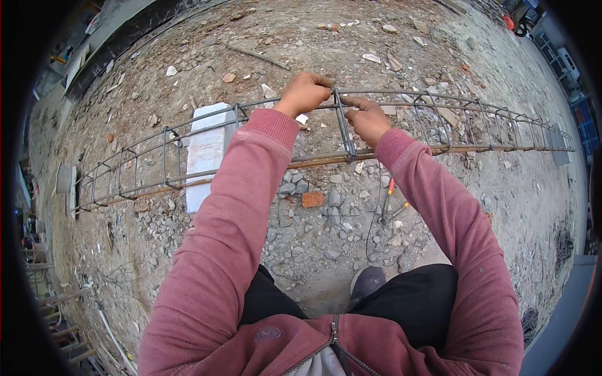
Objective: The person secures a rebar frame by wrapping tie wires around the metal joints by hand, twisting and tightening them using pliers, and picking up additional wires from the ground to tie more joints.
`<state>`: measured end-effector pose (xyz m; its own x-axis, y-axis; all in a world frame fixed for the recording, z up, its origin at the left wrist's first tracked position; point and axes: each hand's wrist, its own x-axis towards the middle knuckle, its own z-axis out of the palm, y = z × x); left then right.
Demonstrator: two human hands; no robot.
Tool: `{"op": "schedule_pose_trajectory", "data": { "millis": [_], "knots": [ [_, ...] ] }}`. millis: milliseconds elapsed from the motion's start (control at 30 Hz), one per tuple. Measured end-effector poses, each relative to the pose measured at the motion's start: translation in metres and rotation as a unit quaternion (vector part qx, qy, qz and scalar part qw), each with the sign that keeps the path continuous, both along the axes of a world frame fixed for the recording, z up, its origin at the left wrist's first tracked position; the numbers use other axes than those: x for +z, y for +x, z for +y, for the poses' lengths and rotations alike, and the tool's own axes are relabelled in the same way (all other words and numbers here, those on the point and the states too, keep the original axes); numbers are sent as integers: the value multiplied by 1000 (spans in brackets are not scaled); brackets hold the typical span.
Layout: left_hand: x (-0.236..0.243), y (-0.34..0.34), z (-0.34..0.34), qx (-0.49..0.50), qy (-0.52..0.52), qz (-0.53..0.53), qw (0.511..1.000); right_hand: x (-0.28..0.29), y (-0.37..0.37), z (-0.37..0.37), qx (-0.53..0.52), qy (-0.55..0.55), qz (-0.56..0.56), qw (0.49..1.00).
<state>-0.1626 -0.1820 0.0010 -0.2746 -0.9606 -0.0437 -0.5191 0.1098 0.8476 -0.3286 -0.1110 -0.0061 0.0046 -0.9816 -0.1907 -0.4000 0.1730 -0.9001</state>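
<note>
A long rebar cage [229, 175] of thin bars and square stirrups lies across the ground before me. My left hand [305, 93] is at the far upper bar, fingers pinched together beside the corner of one stirrup [344, 125]. Anything between those fingertips is too small to make out. On the stirrup's other side, my right hand [369, 117] has its fingers bent around the upright leg, index finger and thumb against it. At its lower end, this stirrup meets the rusty near bar.
A white block [207, 147] sits under the cage's left part; a grey block [557, 144] is under its right end. Pliers with orange-red handles [390, 188] lie on the gravel near a piece of brick [312, 199]. My shoe [369, 283] stands on the ground close by.
</note>
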Motion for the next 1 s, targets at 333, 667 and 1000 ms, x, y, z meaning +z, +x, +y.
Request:
{"op": "schedule_pose_trajectory", "data": {
  "millis": [333,667,1000],
  "knots": [
    [20,-3,27,16,-70,-37,997,97,1,-16,221,-156,569,777],
    [20,-9,10,43,-8,-87,995,117,9,-43,360,-259,563,697],
    [17,-19,12,97,-103,-85,986,112,19,-9,333,-247,583,698]
  ]
}}
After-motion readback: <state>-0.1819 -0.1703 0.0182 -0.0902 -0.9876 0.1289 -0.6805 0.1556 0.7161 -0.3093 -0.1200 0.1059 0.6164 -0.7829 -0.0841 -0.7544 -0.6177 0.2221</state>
